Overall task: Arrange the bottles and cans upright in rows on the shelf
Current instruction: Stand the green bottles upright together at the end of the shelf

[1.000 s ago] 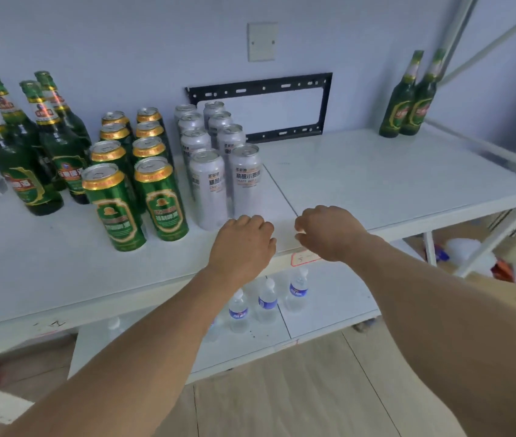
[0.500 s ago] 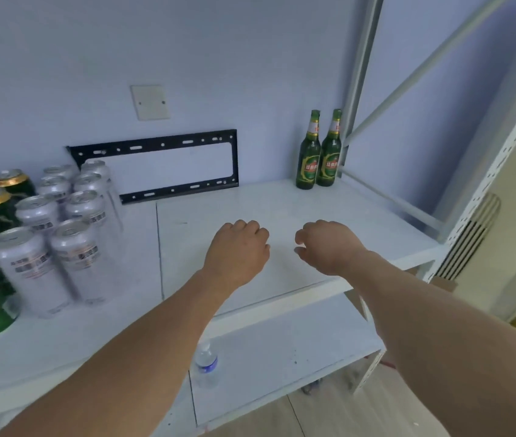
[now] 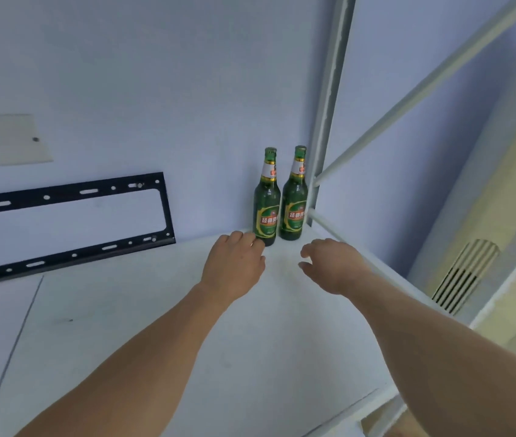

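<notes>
A pale blue wall (image 3: 155, 74) rises behind a white shelf (image 3: 143, 310), and in the far right corner of that shelf, tucked against a grey-white upright post (image 3: 329, 105), two green beer bottles stand upright side by side, so close that I cannot tell whether they touch. The left bottle (image 3: 267, 203) and the right bottle (image 3: 294, 200) both carry white neck labels and green-and-gold body labels, caps on. A black metal bracket (image 3: 70, 225), a long open rectangle with slots and holes, is fixed low on the wall to the left, its lower bar meeting the back of the shelf, and above it sits a blank cream wall plate (image 3: 10, 138). Slanted white braces (image 3: 408, 99) run from the post toward the right, and beyond them a cream unit with a slatted vent (image 3: 461, 275) stands by the side wall. Both bare forearms stretch out over the shelf toward the corner. The left hand (image 3: 234, 266) is palm down with its fingers loosely bent, the fingertips right at the base of the left bottle; whether they touch the glass I cannot tell, but they do not wrap it. The right hand (image 3: 332, 266) hangs just in front of the right bottle, apart from it, fingers relaxed and slightly spread, holding nothing.
</notes>
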